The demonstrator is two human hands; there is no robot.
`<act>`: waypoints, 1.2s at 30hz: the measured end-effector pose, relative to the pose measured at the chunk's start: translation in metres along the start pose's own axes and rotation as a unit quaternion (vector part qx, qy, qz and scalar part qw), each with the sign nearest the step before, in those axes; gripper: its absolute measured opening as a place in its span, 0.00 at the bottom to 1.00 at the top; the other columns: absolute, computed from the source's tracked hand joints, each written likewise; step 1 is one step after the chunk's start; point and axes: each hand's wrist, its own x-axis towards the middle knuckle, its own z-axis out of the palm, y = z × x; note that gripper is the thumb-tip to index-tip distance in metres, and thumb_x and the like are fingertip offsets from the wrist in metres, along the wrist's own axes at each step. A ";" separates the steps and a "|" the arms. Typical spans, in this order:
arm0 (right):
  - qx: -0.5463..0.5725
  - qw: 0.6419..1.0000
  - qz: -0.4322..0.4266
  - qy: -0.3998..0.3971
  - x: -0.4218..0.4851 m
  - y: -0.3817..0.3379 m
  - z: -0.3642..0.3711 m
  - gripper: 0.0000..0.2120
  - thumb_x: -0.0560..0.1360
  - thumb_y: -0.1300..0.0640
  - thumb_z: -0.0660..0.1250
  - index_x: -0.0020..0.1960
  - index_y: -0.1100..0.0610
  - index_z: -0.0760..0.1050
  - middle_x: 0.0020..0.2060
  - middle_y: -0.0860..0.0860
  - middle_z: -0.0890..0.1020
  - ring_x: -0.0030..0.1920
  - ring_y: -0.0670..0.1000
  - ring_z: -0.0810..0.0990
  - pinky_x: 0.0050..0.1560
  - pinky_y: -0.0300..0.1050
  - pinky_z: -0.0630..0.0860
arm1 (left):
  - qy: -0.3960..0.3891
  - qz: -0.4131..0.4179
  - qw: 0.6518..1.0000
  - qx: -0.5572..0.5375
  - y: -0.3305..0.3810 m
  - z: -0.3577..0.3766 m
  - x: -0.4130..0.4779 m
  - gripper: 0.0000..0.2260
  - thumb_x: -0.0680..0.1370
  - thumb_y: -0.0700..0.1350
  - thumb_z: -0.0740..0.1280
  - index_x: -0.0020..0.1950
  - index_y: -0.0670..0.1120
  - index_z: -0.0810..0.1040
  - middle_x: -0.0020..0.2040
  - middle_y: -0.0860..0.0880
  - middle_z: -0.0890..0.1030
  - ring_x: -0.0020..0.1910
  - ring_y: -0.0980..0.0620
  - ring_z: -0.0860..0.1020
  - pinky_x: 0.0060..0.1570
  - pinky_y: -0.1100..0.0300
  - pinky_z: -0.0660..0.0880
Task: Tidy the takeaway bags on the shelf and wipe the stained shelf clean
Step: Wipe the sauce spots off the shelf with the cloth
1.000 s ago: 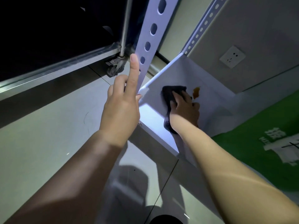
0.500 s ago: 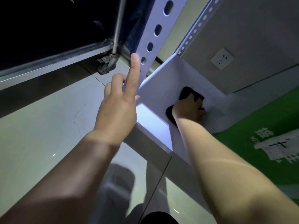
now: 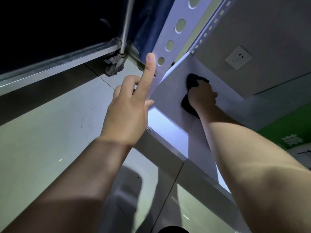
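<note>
A low white shelf board [image 3: 170, 95] runs from the middle of the view toward the back wall. My right hand [image 3: 202, 95] presses a dark cloth [image 3: 192, 81] flat on the board, fingers closed over it. No stain shows on the board; my hand and the cloth cover that spot. My left hand [image 3: 129, 108] rests against the perforated white upright post [image 3: 173, 37] at the shelf's front corner, index finger stretched up along it and the other fingers loosely bent. No takeaway bags are in view.
A metal-framed trolley with a caster wheel [image 3: 114, 64] and blue fabric stands at the upper left on the glossy tiled floor [image 3: 50, 140]. A wall socket [image 3: 238, 59] sits on the grey wall behind the shelf. A green panel with white print [image 3: 289, 132] lies at the right.
My right hand slid the cloth over the orange stain and toward the back of the shelf; the stain is no longer visible. My left hand stays on the post.
</note>
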 end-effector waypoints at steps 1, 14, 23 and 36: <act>0.001 1.000 -0.026 -0.002 -0.008 0.001 0.002 0.21 0.77 0.55 0.52 0.70 0.48 0.65 0.67 0.54 0.69 0.62 0.63 0.65 0.59 0.55 0.66 | -0.004 0.001 1.000 -0.001 0.000 -0.001 0.000 0.41 0.76 0.37 0.65 0.70 0.62 0.37 0.50 0.52 0.63 0.45 0.43 0.69 0.38 0.50 0.70; -0.048 0.994 0.095 -0.006 0.009 0.023 -0.002 0.23 0.78 0.56 0.51 0.74 0.52 0.57 0.73 0.56 0.58 0.69 0.63 0.59 0.66 0.57 0.57 | -0.011 0.015 1.000 -0.018 -0.005 -0.007 0.000 0.46 0.77 0.39 0.65 0.65 0.69 0.30 0.50 0.56 0.62 0.48 0.46 0.70 0.42 0.57 0.66; -0.014 0.961 -0.276 -0.003 -0.036 -0.019 0.027 0.20 0.76 0.56 0.53 0.65 0.44 0.69 0.69 0.45 0.68 0.62 0.55 0.68 0.54 0.47 0.61 | -0.008 0.013 1.000 -0.024 -0.005 -0.007 0.000 0.45 0.76 0.39 0.66 0.65 0.69 0.30 0.48 0.55 0.63 0.46 0.46 0.70 0.42 0.58 0.65; -0.022 0.976 -0.215 -0.022 -0.055 -0.032 0.023 0.20 0.76 0.56 0.52 0.66 0.43 0.68 0.70 0.46 0.65 0.62 0.58 0.67 0.59 0.50 0.64 | -0.002 -0.003 0.999 -0.046 -0.004 -0.005 -0.001 0.47 0.76 0.38 0.65 0.63 0.72 0.29 0.48 0.54 0.63 0.48 0.46 0.70 0.44 0.54 0.71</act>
